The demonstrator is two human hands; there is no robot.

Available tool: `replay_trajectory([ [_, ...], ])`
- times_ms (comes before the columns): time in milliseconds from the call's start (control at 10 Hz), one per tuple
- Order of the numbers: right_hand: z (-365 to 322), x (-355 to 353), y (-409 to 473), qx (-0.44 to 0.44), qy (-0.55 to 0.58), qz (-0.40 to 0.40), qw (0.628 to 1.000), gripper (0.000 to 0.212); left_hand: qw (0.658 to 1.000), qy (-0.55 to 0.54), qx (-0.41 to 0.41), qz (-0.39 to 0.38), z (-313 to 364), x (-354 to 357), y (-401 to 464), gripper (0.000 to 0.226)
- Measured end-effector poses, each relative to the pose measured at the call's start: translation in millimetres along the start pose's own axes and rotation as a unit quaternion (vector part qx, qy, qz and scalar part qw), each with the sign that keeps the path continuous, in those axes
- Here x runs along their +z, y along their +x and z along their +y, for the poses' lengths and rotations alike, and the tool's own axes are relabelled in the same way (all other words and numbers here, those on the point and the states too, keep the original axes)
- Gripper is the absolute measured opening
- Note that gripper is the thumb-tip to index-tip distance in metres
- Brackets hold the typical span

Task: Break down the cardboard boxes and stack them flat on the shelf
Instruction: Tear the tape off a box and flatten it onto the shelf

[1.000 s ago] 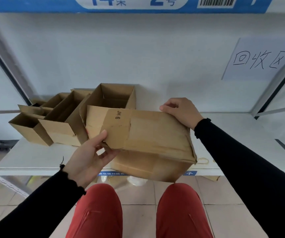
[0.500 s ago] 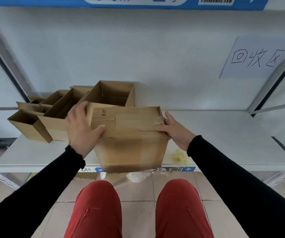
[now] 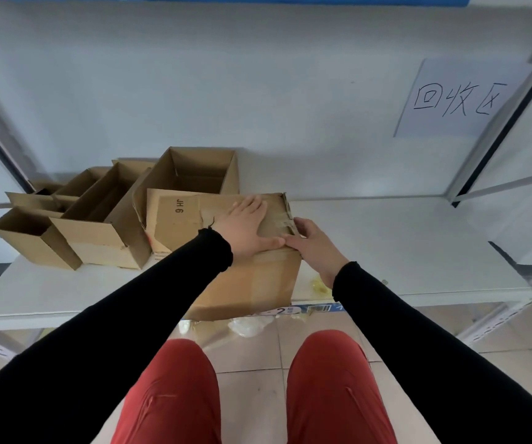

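A closed, taped cardboard box (image 3: pixel 251 283) marked "JH 6" stands on the white shelf (image 3: pixel 402 245), at its front edge. My left hand (image 3: pixel 245 225) lies flat on the box's top, fingers spread, pressing down. My right hand (image 3: pixel 315 248) is at the top right corner, with its fingers curled over the edge beside the torn clear tape. Three open, standing boxes sit to the left: a large one (image 3: pixel 194 174) right behind the taped box, a long one (image 3: pixel 104 219) and a small one (image 3: pixel 30 238).
A paper sign (image 3: pixel 460 97) with handwriting hangs on the back wall at the right. A crumpled scrap of tape (image 3: pixel 319 285) lies on the shelf near my right wrist. Bare shelf surface stretches to the right, up to the metal post (image 3: pixel 498 129). My red-trousered knees (image 3: pixel 332 379) are below the shelf edge.
The box has gone from being held in the air to standing on the shelf. My left hand moved from its left side onto the top. My right hand shifted to the top right corner.
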State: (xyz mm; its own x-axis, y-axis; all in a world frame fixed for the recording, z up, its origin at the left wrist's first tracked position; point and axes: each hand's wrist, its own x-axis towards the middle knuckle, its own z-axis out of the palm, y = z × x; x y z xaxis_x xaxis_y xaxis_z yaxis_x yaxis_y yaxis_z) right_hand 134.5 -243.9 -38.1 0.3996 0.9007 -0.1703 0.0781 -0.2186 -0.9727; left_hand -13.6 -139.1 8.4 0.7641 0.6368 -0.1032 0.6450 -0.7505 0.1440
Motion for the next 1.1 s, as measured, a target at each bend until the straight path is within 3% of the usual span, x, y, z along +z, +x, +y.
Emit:
replay_trajectory([
  [100, -10, -2, 3, -0.101, -0.189, 0.045, 0.976, 0.066, 1.000, -0.005, -0.001, 0.007, -4, 1, -1, 0.102],
  [200, -28, -6, 10, -0.187, -0.380, 0.044, 0.905, 0.044, 1.000, -0.010, -0.002, -0.002, -5, 0, -1, 0.104],
  [400, -56, -11, 16, -0.240, -0.538, 0.014, 0.808, 0.020, 1.000, -0.016, 0.001, 0.005, -5, 2, 0, 0.106],
  [500, -54, -10, 15, -0.288, -0.586, -0.009, 0.757, 0.019, 1.000, -0.017, 0.003, 0.004, -6, 1, -1, 0.105],
  [700, -64, -25, 16, -0.228, -0.592, -0.069, 0.770, 0.034, 1.000, -0.011, 0.005, 0.005, -3, 2, -1, 0.108],
  [800, -71, -22, 14, -0.219, -0.615, -0.079, 0.753, 0.029, 1.000, -0.011, 0.004, 0.009, -3, 5, -1, 0.107],
  [900, -71, -12, 12, -0.262, -0.668, -0.048, 0.695, 0.015, 1.000, -0.015, 0.001, 0.009, -5, 4, 0, 0.106],
  [1000, -66, -4, 10, -0.279, -0.682, 0.002, 0.676, 0.018, 1.000, -0.013, 0.002, 0.010, -4, 5, 0, 0.106],
  [1100, -51, 0, 14, -0.271, -0.623, 0.049, 0.733, 0.020, 1.000, -0.016, 0.003, 0.014, -5, 6, 0, 0.106],
])
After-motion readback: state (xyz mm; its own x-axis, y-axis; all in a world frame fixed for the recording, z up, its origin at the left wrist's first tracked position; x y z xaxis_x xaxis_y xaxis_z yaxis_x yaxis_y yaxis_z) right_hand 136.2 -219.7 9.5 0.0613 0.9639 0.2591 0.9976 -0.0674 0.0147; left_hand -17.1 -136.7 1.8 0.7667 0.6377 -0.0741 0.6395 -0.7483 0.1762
